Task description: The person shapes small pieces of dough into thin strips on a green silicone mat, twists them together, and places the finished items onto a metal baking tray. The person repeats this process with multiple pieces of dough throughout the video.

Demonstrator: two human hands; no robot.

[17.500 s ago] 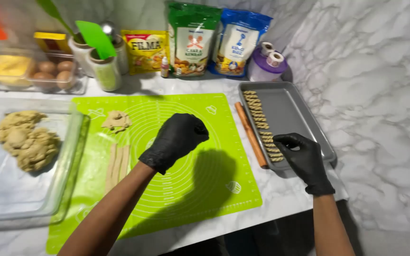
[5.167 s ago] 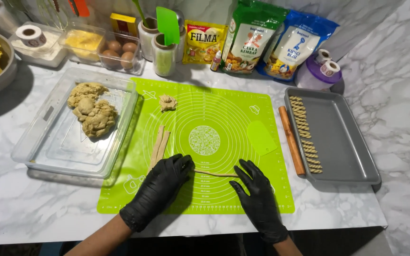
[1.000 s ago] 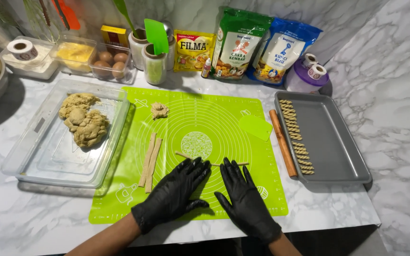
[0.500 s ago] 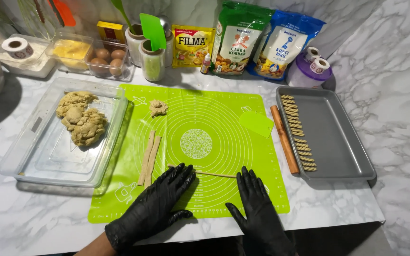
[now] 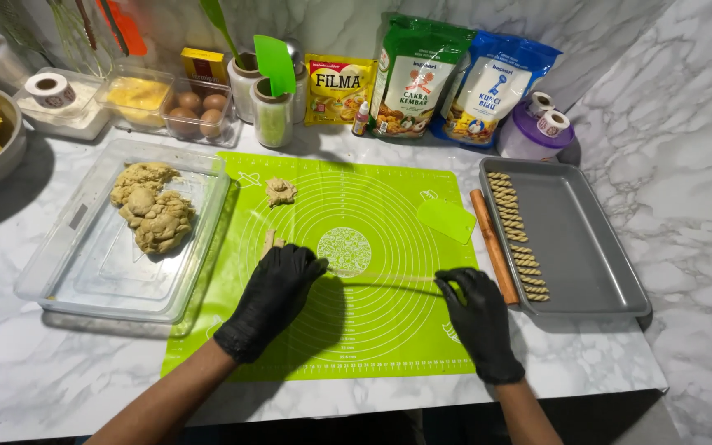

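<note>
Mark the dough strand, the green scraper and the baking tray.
dough strand (image 5: 385,278), head view, middle of the strand.
green scraper (image 5: 447,220), head view, centre of its blade.
baking tray (image 5: 587,247), head view, bare floor.

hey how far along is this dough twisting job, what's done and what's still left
Done: a row of twisted sticks lines the left edge of the grey baking tray; most of the tray is bare. In hand: the left hand and right hand stretch one thin dough strand across the green mat. Left: a large dough lump in the clear tray and a small piece on the mat.

Home kitchen, marble counter (image 5: 686,165), green baking mat (image 5: 372,330), eggs (image 5: 199,107), flour bags (image 5: 455,78), grey baking tray (image 5: 587,247)
</note>
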